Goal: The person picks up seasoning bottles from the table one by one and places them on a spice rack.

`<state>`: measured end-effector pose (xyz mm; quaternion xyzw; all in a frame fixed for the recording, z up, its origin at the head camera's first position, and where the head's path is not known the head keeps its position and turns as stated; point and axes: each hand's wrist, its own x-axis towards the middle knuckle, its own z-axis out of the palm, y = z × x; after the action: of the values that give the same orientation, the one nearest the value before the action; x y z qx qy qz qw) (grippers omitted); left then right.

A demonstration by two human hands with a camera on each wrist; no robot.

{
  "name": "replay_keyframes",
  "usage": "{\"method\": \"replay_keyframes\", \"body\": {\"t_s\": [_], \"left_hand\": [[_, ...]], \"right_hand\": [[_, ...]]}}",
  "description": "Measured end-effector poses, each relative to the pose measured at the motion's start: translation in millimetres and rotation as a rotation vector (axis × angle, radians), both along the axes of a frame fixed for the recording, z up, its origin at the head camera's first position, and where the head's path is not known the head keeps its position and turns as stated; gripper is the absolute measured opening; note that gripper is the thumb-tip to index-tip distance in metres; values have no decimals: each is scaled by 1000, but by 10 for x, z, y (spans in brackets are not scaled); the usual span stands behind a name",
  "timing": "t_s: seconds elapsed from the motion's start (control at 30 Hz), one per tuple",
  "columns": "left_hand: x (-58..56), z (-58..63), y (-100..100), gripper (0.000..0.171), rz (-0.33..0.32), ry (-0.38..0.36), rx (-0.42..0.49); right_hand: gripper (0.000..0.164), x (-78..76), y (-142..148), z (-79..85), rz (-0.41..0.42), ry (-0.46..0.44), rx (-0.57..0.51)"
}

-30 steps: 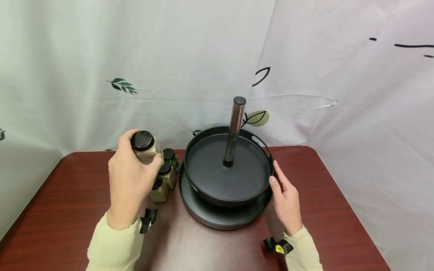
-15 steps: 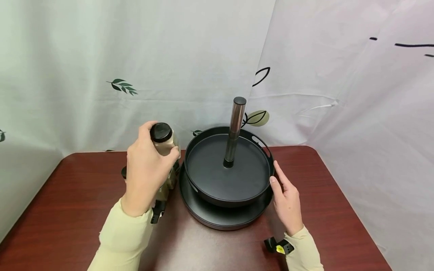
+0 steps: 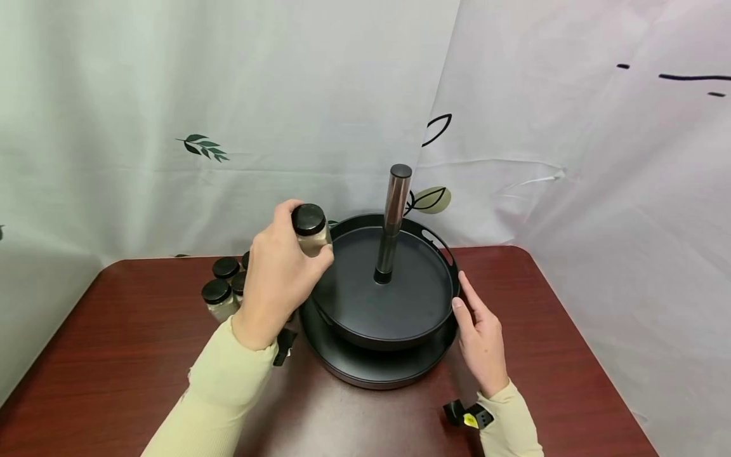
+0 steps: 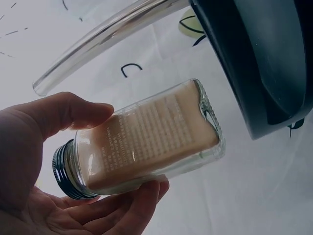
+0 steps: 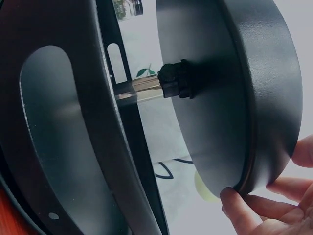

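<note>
My left hand (image 3: 282, 273) grips a square glass spice jar (image 4: 151, 139) between thumb and fingers. It has a black lid (image 3: 308, 219) and pale powder inside. In the head view the jar is raised at the left rim of a black two-tier tray (image 3: 354, 304). A metal pole (image 3: 395, 206) rises from the middle of the upper tier (image 3: 422, 298). At the right side of that tier, my right hand (image 3: 481, 339) holds its edge, with the thumb at the rim. The right wrist view shows the fingertips (image 5: 234, 203) against the lower edge of the upper tier (image 5: 276, 88).
Several more black-lidded spice jars (image 3: 221, 301) stand on the red-brown table (image 3: 143, 355), partly hidden behind my left hand and wrist. A whitish curtain with leaf prints (image 3: 274, 101) hangs behind the table's back edge. Oval slots pierce the lower tier's wall (image 5: 93, 88).
My left hand has carried the spice jar rightward from above the other jars to the tray's left rim, uncovering jars on the left. My right hand stays in place on the tray.
</note>
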<state>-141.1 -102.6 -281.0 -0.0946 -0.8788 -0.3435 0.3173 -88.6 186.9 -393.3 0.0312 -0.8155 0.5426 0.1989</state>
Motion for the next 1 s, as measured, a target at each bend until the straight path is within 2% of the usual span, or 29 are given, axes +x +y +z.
{"method": "replay_keyframes", "body": {"t_s": [0.2,0.5,0.77,1.0], "left_hand": [[-42,-26,57,65,-21,-52,-20],[-127,-106,107,65,-56,-73,-36],[-180,-161,118,63,-86,-133,-51],[-218,-203,115,63,-98,-151,-75]], "right_hand": [[46,-3,-3,3,4,12,8],[45,-6,-5,4,4,12,-13],[45,-4,-9,0,3,9,-19],[45,-2,-4,1,-5,3,-15]]}}
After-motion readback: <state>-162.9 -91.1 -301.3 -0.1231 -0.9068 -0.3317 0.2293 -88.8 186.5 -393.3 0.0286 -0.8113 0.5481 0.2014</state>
